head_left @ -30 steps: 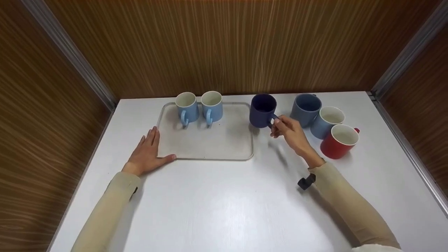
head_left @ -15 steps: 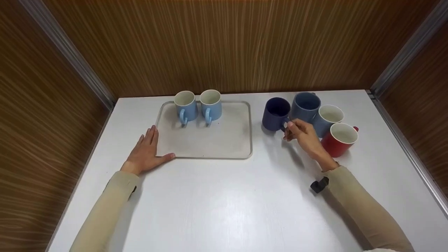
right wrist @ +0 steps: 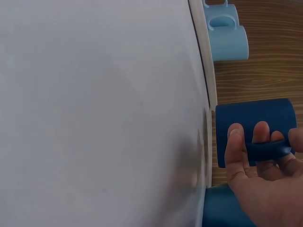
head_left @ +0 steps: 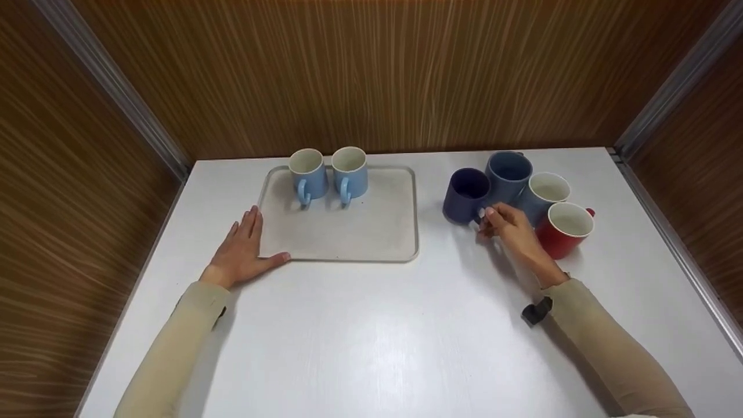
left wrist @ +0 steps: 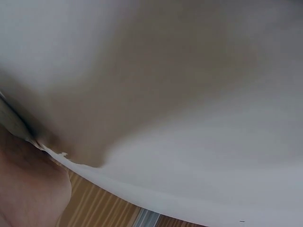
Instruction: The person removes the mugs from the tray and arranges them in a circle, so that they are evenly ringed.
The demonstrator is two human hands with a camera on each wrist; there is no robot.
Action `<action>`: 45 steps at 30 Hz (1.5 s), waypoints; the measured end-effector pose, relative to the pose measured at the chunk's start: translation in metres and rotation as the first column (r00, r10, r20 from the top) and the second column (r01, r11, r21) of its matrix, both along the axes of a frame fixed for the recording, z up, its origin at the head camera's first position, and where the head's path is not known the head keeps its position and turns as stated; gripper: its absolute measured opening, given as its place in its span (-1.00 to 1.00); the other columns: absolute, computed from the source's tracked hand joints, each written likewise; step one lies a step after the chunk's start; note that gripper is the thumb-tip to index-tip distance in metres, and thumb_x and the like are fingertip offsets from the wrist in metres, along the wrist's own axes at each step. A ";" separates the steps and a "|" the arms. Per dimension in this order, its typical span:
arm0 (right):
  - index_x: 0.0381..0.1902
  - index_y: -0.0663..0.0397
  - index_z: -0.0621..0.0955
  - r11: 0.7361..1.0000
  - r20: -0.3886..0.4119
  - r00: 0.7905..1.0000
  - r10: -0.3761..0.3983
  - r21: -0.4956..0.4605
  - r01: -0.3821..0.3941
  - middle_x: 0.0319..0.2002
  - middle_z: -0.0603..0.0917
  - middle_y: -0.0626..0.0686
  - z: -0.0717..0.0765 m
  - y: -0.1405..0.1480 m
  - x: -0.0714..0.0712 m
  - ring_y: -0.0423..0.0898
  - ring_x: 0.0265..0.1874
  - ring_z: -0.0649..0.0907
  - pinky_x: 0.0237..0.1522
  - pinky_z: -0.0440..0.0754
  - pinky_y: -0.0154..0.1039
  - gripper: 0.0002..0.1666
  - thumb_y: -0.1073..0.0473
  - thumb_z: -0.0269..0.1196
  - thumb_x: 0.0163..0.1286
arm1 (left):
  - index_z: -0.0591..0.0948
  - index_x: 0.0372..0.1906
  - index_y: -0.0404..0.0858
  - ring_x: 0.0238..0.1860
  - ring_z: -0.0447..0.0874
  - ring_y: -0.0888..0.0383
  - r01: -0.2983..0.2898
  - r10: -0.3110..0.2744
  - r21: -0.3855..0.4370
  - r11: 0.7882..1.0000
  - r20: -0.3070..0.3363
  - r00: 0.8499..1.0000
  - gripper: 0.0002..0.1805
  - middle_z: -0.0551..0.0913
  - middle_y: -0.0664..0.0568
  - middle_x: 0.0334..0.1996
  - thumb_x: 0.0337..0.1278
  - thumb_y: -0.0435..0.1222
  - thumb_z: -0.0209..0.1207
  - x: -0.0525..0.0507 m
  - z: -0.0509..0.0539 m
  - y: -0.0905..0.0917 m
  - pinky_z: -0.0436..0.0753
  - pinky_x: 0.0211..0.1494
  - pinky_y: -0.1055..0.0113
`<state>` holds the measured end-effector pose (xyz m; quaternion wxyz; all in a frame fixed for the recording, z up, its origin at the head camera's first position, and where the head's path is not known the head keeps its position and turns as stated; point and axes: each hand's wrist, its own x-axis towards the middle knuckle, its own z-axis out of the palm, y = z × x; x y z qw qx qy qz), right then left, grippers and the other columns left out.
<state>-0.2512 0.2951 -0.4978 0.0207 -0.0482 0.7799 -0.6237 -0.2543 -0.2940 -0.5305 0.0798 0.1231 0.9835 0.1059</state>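
My right hand (head_left: 516, 235) holds a dark blue mug (head_left: 464, 197) by its handle. In the right wrist view, its fingers curl about the handle of the upright dark blue mug (right wrist: 255, 116). Whether the mug's base touches the table, I cannot tell. It is right of the tray, close beside a grey-blue mug (head_left: 505, 186). My left hand (head_left: 237, 254) lies flat at the left edge of a pale rectangular tray (head_left: 342, 238), thumb at its near left corner. Two light blue mugs (head_left: 309, 183) stand at the tray's back left, handles facing me.
A blue mug with a white inside (head_left: 533, 203) and a red mug (head_left: 557, 238) stand right of the grey-blue one, partly behind my right hand. The white table (head_left: 371, 337) is bounded by a wood-grain back panel (head_left: 371, 75) and side panels.
The right hand has carried the dark blue mug rightward and toward me, from the tray's right edge to beside the grey-blue mug. My left hand stays in place.
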 end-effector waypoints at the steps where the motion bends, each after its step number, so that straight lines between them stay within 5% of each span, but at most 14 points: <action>1: -0.03 0.55 0.49 1.000 0.010 1.000 -0.005 -0.008 0.005 -0.29 0.67 0.06 0.000 0.000 0.000 -0.13 -0.29 0.71 -0.11 0.76 -0.30 -0.60 0.17 0.06 0.75 | -0.23 0.71 -0.43 0.76 -0.34 -0.24 0.000 0.000 -0.002 1.000 0.000 1.000 0.47 -0.35 -0.27 0.75 0.19 0.63 -0.04 0.000 0.000 0.000 -0.21 0.78 -0.16; 8: 0.03 0.47 0.48 0.998 0.126 0.991 -0.034 -0.051 0.040 -0.17 0.66 0.19 -0.002 0.002 0.003 0.02 -0.23 0.71 -0.04 0.80 -0.20 -0.55 0.05 0.08 0.75 | -0.22 0.72 -0.43 0.76 -0.34 -0.24 -0.014 0.014 0.018 1.000 0.003 1.000 0.47 -0.35 -0.27 0.75 0.19 0.61 0.00 0.001 0.001 0.001 -0.21 0.79 -0.16; 45: 0.09 0.44 0.44 0.995 0.171 0.983 -0.074 -0.048 0.083 -0.17 0.62 0.16 -0.002 0.008 0.003 -0.02 -0.25 0.70 -0.06 0.80 -0.24 -0.57 0.07 0.02 0.77 | -0.22 0.72 -0.42 0.77 -0.35 -0.23 -0.009 0.009 0.005 1.000 0.000 1.000 0.49 -0.35 -0.26 0.75 0.16 0.65 -0.04 -0.001 0.000 0.000 -0.24 0.78 -0.16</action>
